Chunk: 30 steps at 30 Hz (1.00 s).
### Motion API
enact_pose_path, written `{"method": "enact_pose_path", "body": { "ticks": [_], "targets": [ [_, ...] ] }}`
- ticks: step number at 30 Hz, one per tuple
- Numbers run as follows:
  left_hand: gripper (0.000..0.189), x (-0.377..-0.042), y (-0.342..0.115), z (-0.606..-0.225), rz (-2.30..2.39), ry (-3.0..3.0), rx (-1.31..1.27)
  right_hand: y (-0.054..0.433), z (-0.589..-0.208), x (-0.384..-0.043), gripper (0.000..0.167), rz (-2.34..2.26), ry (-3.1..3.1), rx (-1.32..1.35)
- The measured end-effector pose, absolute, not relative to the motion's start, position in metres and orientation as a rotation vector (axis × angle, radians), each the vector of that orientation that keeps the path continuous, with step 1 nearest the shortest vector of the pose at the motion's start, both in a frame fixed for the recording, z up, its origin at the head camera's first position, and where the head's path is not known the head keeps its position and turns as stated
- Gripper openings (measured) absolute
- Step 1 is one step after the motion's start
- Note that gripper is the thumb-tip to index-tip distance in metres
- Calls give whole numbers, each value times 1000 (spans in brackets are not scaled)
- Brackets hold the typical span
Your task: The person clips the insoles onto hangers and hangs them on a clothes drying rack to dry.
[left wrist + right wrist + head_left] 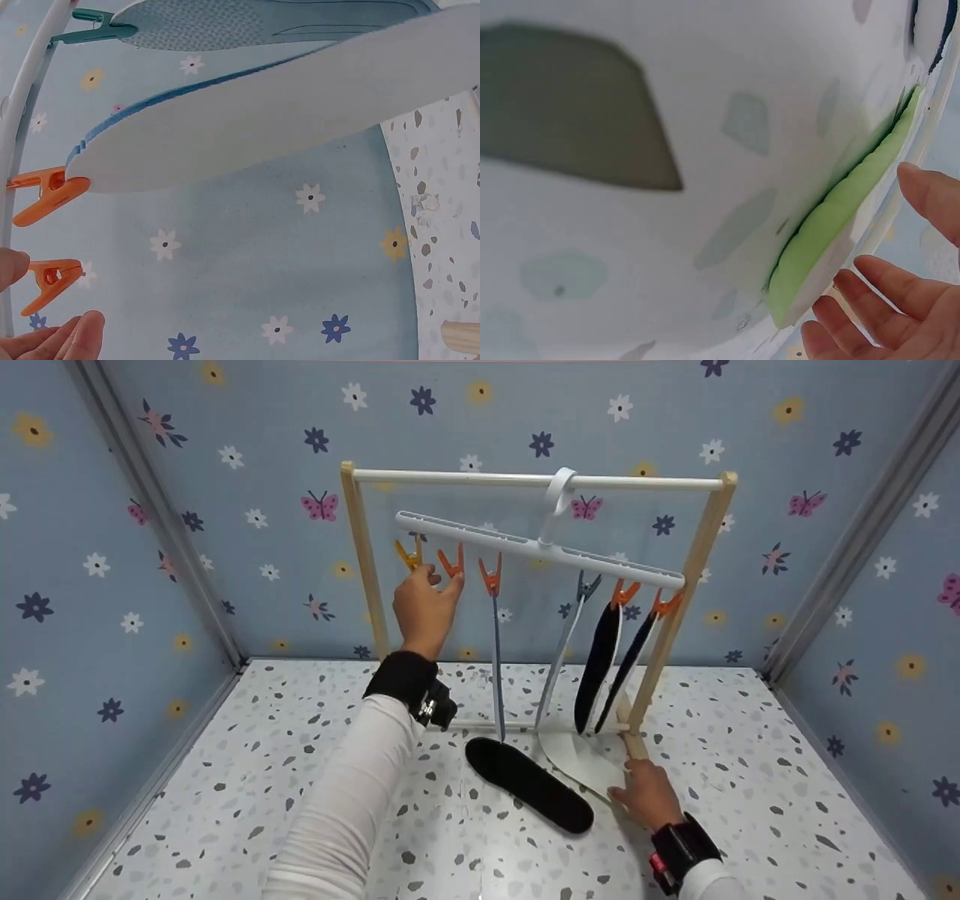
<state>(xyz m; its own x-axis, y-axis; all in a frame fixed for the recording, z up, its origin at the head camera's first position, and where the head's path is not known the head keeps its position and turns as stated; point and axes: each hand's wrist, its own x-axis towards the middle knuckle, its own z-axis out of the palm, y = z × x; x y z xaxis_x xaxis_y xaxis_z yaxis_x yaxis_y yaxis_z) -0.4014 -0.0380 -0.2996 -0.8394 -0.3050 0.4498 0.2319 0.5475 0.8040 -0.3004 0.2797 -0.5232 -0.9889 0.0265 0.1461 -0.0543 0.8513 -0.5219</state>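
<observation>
My left hand point(426, 607) is raised at the left end of a white clip hanger point(480, 536). Its thumb and fingers are spread around an empty orange clip point(52, 281), beside a yellow clip point(409, 556). To the right, another orange clip point(491, 576) holds a white-sided insole with a blue edge point(202, 139). Low on the right, my right hand point(651, 795) reaches to a pale insole point(581, 761) lying on the table. In the right wrist view its green edge point(832, 217) shows, with spread, relaxed fingertips right at its side.
A black insole point(529, 784) lies in front of the wooden rack point(679, 600). The hanger tilts down to the right from the rack's white top bar point(450, 477). Further right hang a grey-blue insole point(225, 26) in a dark green clip and two dark insoles point(598, 667) in orange clips.
</observation>
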Motion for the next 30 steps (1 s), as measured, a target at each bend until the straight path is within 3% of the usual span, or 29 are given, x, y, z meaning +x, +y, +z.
{"method": "enact_pose_path", "body": {
  "ticks": [5,25,30],
  "targets": [
    [48,-403,-36,-291,-1280,-2215,117,277,-525,-305,26,780,-2883,60],
    [42,-414,-26,-277,-1202,-2197,177,273,-532,-298,47,793,-2756,133],
    [34,-415,-23,-273,-1135,-2209,162,272,-532,-297,43,754,-2742,123]
  ]
}}
